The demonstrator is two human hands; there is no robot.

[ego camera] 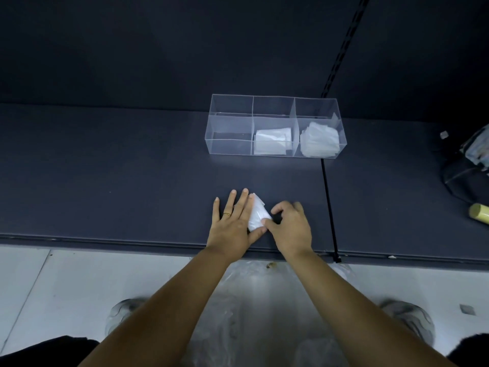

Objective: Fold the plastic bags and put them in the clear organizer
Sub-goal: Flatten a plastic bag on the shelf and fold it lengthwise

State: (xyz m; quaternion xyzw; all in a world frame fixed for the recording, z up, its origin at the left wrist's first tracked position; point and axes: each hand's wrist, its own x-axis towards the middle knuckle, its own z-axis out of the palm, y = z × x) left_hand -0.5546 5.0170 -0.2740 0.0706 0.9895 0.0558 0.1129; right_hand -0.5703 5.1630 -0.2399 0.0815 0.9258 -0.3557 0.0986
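Note:
A small folded white plastic bag (257, 213) lies on the dark shelf near its front edge. My left hand (234, 223) rests flat with fingers spread, pressing the bag's left side. My right hand (289, 226) pinches the bag's right edge between thumb and fingers. The clear organizer (230, 125) stands farther back with three compartments. Its left compartment holds nothing, the middle one holds a folded bag (272, 141), and the right one holds a stack of folded bags (320, 140).
The dark shelf (132, 168) has a seam with a black slotted rail (328, 202) right of my hands. A dark bag (468, 170) and a yellowish cylinder (479, 213) sit at the far right. Loose clear plastic bags (254, 308) lie on the floor below.

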